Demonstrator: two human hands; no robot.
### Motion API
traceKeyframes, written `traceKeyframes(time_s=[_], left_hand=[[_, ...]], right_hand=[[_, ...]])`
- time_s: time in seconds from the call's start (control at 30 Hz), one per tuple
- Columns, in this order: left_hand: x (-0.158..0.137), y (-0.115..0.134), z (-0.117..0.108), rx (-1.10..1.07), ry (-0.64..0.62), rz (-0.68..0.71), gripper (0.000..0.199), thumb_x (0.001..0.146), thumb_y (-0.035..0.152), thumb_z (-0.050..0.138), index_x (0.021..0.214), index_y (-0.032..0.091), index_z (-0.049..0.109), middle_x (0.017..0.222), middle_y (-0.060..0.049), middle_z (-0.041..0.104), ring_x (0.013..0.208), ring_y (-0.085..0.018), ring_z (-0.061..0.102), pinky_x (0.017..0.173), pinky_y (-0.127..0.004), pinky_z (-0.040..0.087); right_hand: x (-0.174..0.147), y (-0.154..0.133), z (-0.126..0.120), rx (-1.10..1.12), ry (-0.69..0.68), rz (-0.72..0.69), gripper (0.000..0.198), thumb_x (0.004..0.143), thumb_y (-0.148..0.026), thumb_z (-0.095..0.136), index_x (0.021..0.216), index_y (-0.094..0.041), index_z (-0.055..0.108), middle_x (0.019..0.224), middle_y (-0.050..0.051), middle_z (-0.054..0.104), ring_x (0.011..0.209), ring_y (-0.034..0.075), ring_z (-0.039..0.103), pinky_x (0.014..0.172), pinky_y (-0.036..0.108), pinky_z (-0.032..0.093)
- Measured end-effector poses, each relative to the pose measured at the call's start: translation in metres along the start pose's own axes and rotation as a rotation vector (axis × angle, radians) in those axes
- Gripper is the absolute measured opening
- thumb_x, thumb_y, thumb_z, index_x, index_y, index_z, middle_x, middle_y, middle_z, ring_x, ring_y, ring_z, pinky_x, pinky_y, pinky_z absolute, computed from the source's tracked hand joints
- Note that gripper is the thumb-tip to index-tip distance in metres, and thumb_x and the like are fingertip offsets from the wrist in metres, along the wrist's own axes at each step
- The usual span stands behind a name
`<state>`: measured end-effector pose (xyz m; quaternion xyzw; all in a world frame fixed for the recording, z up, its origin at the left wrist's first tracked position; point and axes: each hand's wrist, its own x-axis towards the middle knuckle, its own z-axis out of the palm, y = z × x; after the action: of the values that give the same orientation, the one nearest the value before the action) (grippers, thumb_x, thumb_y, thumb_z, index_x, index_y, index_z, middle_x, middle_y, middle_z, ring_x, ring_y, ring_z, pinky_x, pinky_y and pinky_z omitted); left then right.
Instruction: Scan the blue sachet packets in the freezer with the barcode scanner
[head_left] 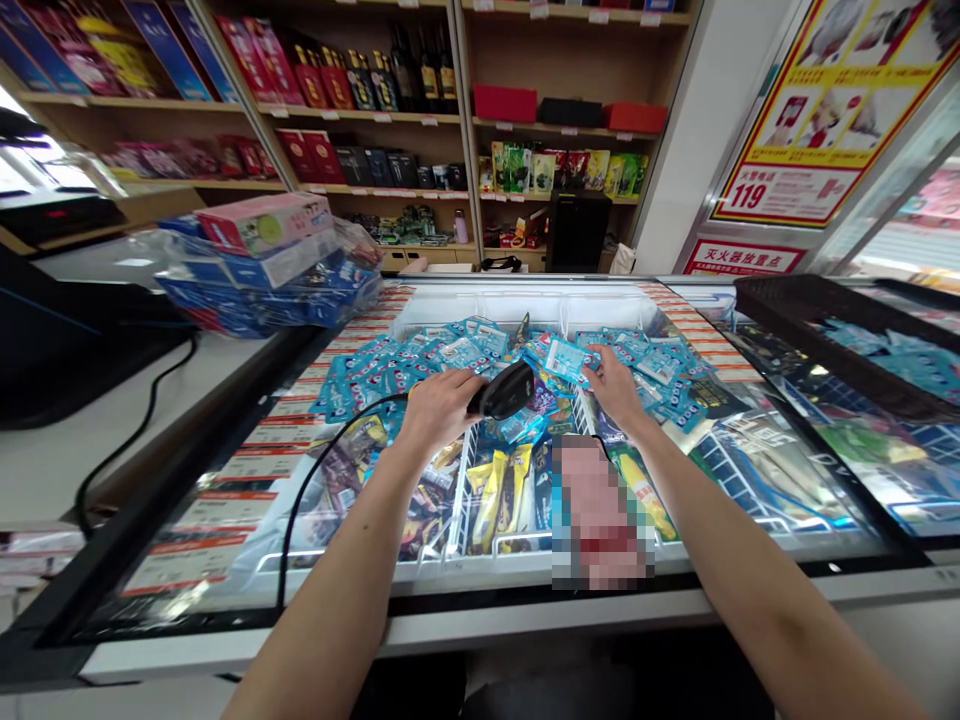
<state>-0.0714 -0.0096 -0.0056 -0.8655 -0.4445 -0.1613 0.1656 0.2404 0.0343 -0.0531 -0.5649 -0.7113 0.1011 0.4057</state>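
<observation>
My left hand (442, 405) is wrapped round a black barcode scanner (510, 390), whose head points to the right. A cable (300, 490) trails from the scanner down to the left. Between the fingers of my right hand (615, 385) is a small blue packet (568, 360) with a white printed label turned up. The packet is a short way beyond the scanner head. Many similar blue packets (367, 380) lie spread over the top of a chest freezer (420, 605). Under and among them are wrapped ice creams, such as yellow ones (499, 490), in white wire baskets.
Plastic-wrapped blue boxes (262, 265) stand at the left back. At right, a dark tray (847, 330) holds more blue packets. A blurred pink object (600, 500) lies near the freezer's front edge. Stocked shelves (360, 115) line the back wall.
</observation>
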Motion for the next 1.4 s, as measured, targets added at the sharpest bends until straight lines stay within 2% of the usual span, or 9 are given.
traceKeyframes(time_s=[0.77, 0.93, 1.13, 1.3, 1.4], left_hand=[[0.001, 0.002, -0.002, -0.013, -0.028, -0.008, 0.028, 0.079, 0.028, 0.058, 0.106, 0.022, 0.061, 0.097, -0.007, 0.067, 0.094, -0.023, 0.061, 0.075, -0.033, 0.045], [-0.001, -0.005, 0.000, 0.010, 0.005, -0.023, 0.028, 0.081, 0.030, 0.056, 0.107, 0.022, 0.061, 0.099, -0.007, 0.067, 0.096, -0.024, 0.061, 0.076, -0.034, 0.045], [-0.003, -0.011, -0.003, 0.052, 0.013, -0.056, 0.029, 0.079, 0.027, 0.056, 0.107, 0.021, 0.060, 0.098, -0.008, 0.067, 0.097, -0.025, 0.061, 0.076, -0.034, 0.045], [-0.005, -0.016, -0.001, 0.063, 0.039, -0.068, 0.029, 0.081, 0.029, 0.054, 0.108, 0.021, 0.061, 0.100, -0.008, 0.067, 0.098, -0.025, 0.061, 0.076, -0.034, 0.046], [-0.005, -0.018, 0.000, 0.065, 0.055, -0.076, 0.028, 0.083, 0.032, 0.053, 0.107, 0.021, 0.061, 0.098, -0.008, 0.068, 0.097, -0.025, 0.062, 0.077, -0.034, 0.046]], right_hand=[[-0.002, -0.006, -0.003, -0.039, 0.000, -0.001, 0.040, 0.089, -0.034, 0.041, 0.127, -0.021, 0.045, 0.084, 0.005, 0.061, 0.076, 0.024, 0.062, 0.075, 0.038, 0.048], [0.001, -0.007, -0.012, -0.101, 0.097, -0.022, 0.043, 0.090, -0.031, 0.038, 0.130, -0.017, 0.043, 0.091, 0.008, 0.062, 0.080, 0.025, 0.060, 0.079, 0.040, 0.047], [0.007, 0.005, -0.029, -0.157, 0.273, 0.063, 0.045, 0.091, -0.028, 0.030, 0.133, -0.014, 0.039, 0.113, 0.015, 0.060, 0.096, 0.027, 0.059, 0.086, 0.041, 0.046], [0.009, 0.020, -0.036, -0.274, 0.348, 0.188, 0.049, 0.091, -0.025, 0.027, 0.136, -0.010, 0.037, 0.104, 0.018, 0.061, 0.093, 0.030, 0.058, 0.083, 0.045, 0.045], [0.007, 0.024, -0.040, -0.372, 0.370, 0.225, 0.049, 0.090, -0.025, 0.031, 0.135, -0.007, 0.040, 0.106, 0.021, 0.059, 0.103, 0.033, 0.054, 0.090, 0.049, 0.041]])
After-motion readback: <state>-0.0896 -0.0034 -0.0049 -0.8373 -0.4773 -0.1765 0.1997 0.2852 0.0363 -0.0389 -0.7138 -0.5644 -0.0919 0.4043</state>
